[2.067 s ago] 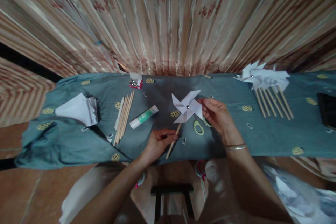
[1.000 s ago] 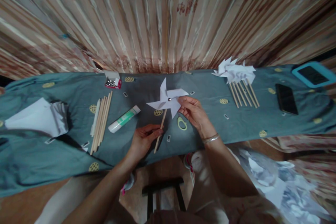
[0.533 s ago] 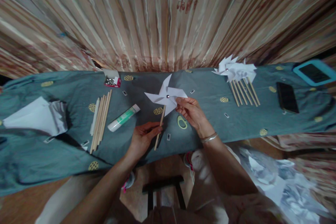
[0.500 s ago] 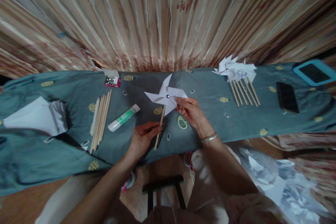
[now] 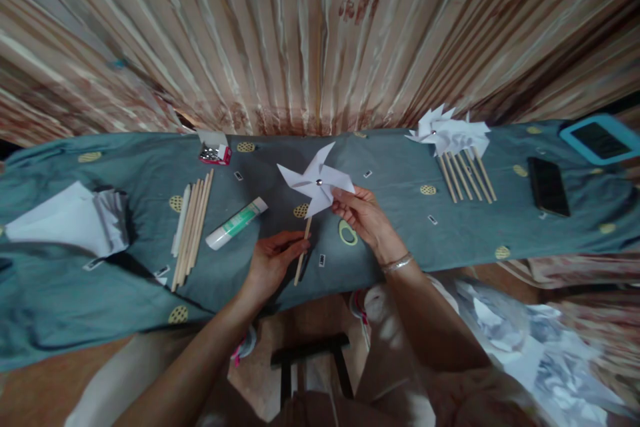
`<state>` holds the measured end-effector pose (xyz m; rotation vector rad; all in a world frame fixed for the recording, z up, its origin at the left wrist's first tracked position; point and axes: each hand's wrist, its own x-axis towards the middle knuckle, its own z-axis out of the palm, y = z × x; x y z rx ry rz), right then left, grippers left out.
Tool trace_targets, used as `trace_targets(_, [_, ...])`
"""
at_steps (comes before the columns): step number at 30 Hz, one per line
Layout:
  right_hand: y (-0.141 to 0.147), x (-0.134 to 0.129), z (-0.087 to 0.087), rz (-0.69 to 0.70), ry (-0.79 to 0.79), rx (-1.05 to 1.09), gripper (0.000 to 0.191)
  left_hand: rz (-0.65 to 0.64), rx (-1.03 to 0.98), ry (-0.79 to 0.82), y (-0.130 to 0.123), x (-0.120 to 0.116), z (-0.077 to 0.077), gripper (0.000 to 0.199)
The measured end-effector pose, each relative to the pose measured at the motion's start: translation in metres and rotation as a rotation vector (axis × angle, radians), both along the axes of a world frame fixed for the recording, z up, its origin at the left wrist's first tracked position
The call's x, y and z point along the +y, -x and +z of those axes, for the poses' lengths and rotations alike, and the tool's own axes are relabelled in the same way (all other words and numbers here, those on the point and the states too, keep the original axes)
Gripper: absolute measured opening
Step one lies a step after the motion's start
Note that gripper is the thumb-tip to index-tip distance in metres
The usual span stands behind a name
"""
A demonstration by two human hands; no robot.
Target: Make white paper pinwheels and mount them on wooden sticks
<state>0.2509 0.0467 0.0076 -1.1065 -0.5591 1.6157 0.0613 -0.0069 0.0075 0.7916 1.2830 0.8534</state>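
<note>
A white paper pinwheel (image 5: 313,188) with a shiny pin at its centre is held up over the cloth-covered table. Its wooden stick (image 5: 302,260) is pinched between the thumb and fingers of my left hand (image 5: 273,260), low down. At the blades' right side, my right hand (image 5: 365,210) has its thumb and bent fingers closed at the edge of the paper. The upper part of the stick is hidden behind the blades. Left of my left hand lies a glue stick (image 5: 237,223) with a green label.
Loose wooden sticks (image 5: 193,230) and folded white paper (image 5: 55,220) lie to the left, near a small open box of pins (image 5: 215,152). Finished pinwheels (image 5: 460,137), a black phone (image 5: 548,185) and a blue-framed tablet (image 5: 600,139) are at the right. A curtain (image 5: 320,40) hangs behind.
The pinwheel's blades have turned slightly clockwise, with the top blade tipping to the right. Both hands stay in nearly the same place.
</note>
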Motion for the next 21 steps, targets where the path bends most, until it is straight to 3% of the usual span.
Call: trace_targets(21, [0.0041, -0.0025, 0.0016, 0.059, 0.012, -0.056, 0.039, -0.014, 0.025, -0.016, 0.0027, 0.0002, -0.0017, 0.042])
